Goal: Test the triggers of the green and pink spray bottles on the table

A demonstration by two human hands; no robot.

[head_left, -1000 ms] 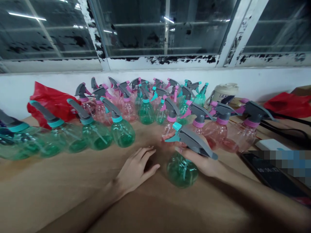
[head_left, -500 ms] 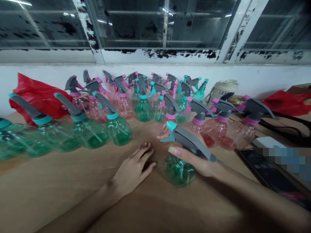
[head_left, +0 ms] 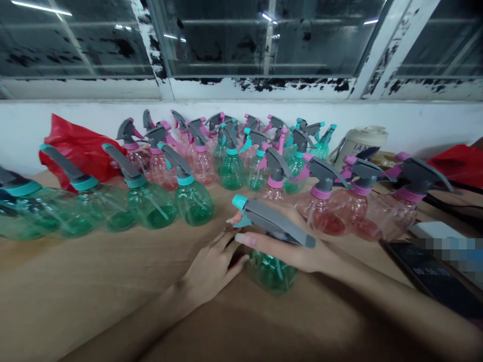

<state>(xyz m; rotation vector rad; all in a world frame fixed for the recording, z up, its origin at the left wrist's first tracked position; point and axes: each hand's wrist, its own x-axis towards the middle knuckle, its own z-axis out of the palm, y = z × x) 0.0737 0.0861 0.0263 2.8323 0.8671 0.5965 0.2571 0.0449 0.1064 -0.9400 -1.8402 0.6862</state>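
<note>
My right hand is wrapped round the neck of a green spray bottle with a grey and turquoise spray head. The bottle stands roughly upright in the middle front, its nozzle pointing left. Just left of it, my left hand rests low over the table with its fingers stretched out. Its fingertips come close to the bottle and the right hand; whether they touch I cannot tell. Behind to the left is a row of green spray bottles. Pink spray bottles line up at the right.
More pink and green spray bottles crowd the back by the wall. A red plastic bag lies at the back left, another red bag at the right. A cream-coloured container stands behind. A phone lies on the wooden table at the right.
My right hand has brought the green spray bottle left, closer to my left hand. The view has turned slightly left, so the background sits further right.
</note>
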